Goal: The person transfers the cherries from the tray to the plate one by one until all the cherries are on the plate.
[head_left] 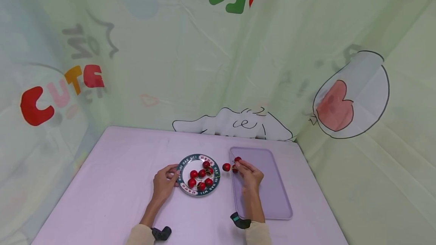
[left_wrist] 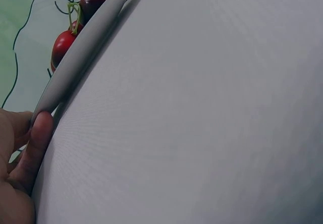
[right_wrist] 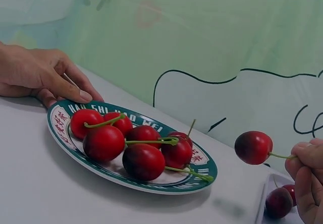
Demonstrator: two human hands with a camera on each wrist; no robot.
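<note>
plainly, the right hand (head_left: pixel 252 180) pinches a cherry (right_wrist: pixel 254 148) by its stem (right_wrist: pixel 281 156).

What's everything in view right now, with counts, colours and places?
Table: one, pale lilac, low in head view
Tray: one, purple, table's right side
Plate: one, white with green rim, left of tray
Plate cherries: seven visible, red, on the plate
Tray cherries: two visible, dark red, tray's far-left corner
Held cherry: one, red, between plate and tray
Printed backdrop: panel count unclear, pale green, around table
Sleeves: two, cream, forearms
Wrist devices: two, black, wrists
Left hand: one, bare, gripping plate's left rim
Right hand: one, bare, pinching held cherry's stem
</note>
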